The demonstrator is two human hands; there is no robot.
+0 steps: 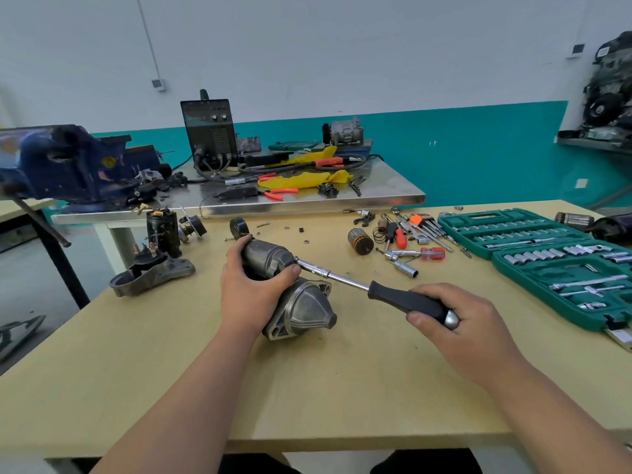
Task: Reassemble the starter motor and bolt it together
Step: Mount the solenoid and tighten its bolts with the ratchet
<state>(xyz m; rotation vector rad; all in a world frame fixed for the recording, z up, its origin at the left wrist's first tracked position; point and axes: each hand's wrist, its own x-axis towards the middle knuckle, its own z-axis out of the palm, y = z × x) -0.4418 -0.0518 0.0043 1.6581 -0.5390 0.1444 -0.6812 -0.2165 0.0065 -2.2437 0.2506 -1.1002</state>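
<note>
The grey starter motor [301,309] lies on its side in the middle of the wooden table [171,388], its cone-shaped nose toward me. My left hand [251,289] grips the motor's dark cylindrical body from the left. My right hand [455,319] holds the black handle of a socket driver [403,299]. The driver's chrome shaft slants up and left, and its socket tip touches the motor housing beside my left thumb.
A second, dismantled starter with its end housing [150,275] sits at the left. An armature part [360,241], loose sockets, screwdrivers and hex keys [410,244] lie behind the motor. An open green socket set case [554,265] fills the right. A blue vise [68,162] stands far left.
</note>
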